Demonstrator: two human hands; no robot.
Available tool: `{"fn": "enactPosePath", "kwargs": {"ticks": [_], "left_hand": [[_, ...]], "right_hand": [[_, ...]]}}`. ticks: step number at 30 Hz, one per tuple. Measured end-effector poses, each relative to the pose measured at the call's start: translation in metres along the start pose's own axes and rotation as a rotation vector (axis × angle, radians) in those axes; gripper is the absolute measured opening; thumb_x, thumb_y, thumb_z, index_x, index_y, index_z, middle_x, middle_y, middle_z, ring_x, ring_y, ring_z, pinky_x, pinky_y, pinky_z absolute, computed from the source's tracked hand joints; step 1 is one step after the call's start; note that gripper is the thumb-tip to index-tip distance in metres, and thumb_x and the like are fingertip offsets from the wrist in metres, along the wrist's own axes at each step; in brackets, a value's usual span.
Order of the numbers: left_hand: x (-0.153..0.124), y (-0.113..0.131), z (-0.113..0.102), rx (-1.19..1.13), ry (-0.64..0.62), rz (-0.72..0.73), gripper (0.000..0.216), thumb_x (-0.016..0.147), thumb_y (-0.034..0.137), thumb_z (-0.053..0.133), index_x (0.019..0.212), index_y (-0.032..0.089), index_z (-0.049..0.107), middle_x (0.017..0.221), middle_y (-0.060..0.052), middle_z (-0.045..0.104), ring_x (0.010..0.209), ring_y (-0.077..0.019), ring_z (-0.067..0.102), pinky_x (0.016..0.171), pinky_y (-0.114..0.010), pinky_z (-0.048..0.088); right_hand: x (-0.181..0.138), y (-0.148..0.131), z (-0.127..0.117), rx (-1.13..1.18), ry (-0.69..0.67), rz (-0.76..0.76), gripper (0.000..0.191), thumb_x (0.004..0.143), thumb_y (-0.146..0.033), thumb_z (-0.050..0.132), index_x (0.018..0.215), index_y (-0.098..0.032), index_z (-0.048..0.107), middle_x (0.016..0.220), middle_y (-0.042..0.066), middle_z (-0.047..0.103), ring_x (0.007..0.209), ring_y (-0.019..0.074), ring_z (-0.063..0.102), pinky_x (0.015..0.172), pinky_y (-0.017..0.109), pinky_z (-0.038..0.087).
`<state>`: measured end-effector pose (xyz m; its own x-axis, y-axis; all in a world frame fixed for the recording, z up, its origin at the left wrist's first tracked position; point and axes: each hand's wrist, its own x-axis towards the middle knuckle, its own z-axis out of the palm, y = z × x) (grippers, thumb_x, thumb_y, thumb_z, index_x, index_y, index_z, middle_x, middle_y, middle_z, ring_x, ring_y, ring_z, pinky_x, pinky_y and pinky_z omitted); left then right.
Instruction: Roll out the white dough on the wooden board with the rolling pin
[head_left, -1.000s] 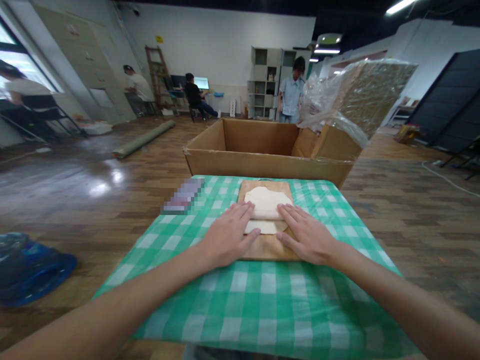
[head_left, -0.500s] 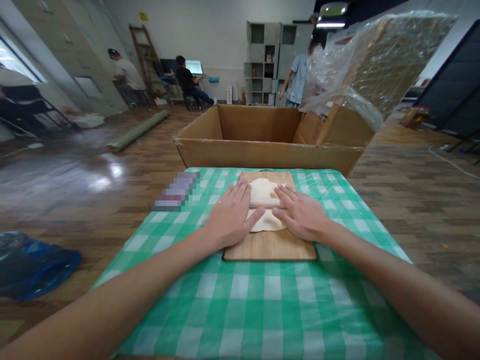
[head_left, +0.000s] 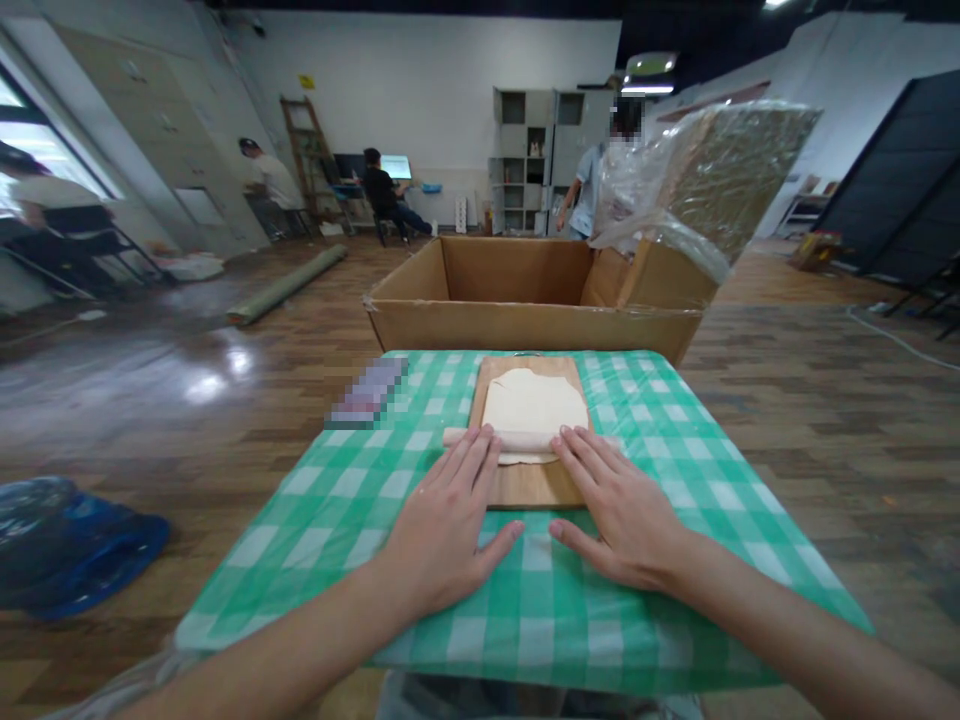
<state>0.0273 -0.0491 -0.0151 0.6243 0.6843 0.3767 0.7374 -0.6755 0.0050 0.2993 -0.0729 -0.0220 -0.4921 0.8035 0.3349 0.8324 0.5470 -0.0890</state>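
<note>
A flat sheet of pale dough (head_left: 535, 408) lies on a wooden cutting board (head_left: 529, 484) on the green checked tablecloth (head_left: 525, 590). A thin rolling pin (head_left: 517, 439) lies across the dough's near edge. My left hand (head_left: 450, 520) lies flat with its fingers spread, fingertips on the pin's left part. In the same way my right hand (head_left: 615, 505) rests flat, its fingertips touching the pin's right part. Neither hand grips anything.
An open cardboard box (head_left: 540, 290) stands just beyond the table, with a plastic-wrapped bundle (head_left: 712, 180) leaning in its right side. A blurred item (head_left: 367, 393) lies on the cloth at left. A blue bag (head_left: 67, 545) sits on the floor. Several people work at the back.
Both hands have drawn back toward me over the board, rolling the pin to the dough's near edge. The dough now shows longer and flatter beyond the pin.
</note>
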Motion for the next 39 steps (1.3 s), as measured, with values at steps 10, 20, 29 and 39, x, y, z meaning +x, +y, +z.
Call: {"fn": "enactPosePath", "kwargs": {"ticks": [10,20,29,39], "left_hand": [[0.116,-0.052,-0.001,-0.02,-0.158,-0.134,0.045,0.109,0.037,0.033,0.09,0.017,0.069,0.102,-0.012,0.072,0.096,-0.0242,0.069,0.089,-0.038,0.053],[0.083,-0.038,0.032,0.034,-0.045,-0.087,0.057,0.11,0.045,0.031,0.153,0.008,0.038,0.157,-0.023,0.047,0.152,-0.0321,0.039,0.122,-0.051,0.034],[0.042,-0.007,0.024,0.003,-0.038,-0.067,0.065,0.109,0.046,0.032,0.162,0.008,0.031,0.168,-0.02,0.036,0.159,-0.0313,0.028,0.128,-0.052,0.028],[0.015,0.006,0.012,0.035,0.013,0.057,0.071,0.107,0.048,0.04,0.165,0.01,0.026,0.173,-0.019,0.023,0.163,-0.0327,0.017,0.13,-0.055,0.023]], "right_hand": [[0.072,0.021,-0.015,0.074,-0.029,0.138,0.045,0.109,-0.036,0.04,0.086,-0.018,0.074,0.092,0.01,0.074,0.087,0.0219,0.065,0.082,0.035,0.047],[0.09,0.012,0.015,-0.179,-0.073,0.122,0.052,0.111,-0.039,0.029,0.128,-0.009,0.068,0.134,0.023,0.065,0.135,0.0361,0.051,0.114,0.054,0.039],[0.041,-0.017,0.015,-0.08,-0.091,0.124,0.071,0.11,-0.05,0.023,0.162,-0.003,0.035,0.17,0.021,0.029,0.16,0.0334,0.021,0.127,0.053,0.028],[0.008,-0.028,0.011,-0.05,0.007,0.014,0.072,0.108,-0.05,0.039,0.165,-0.006,0.029,0.171,0.02,0.028,0.16,0.032,0.02,0.128,0.053,0.027]]}}
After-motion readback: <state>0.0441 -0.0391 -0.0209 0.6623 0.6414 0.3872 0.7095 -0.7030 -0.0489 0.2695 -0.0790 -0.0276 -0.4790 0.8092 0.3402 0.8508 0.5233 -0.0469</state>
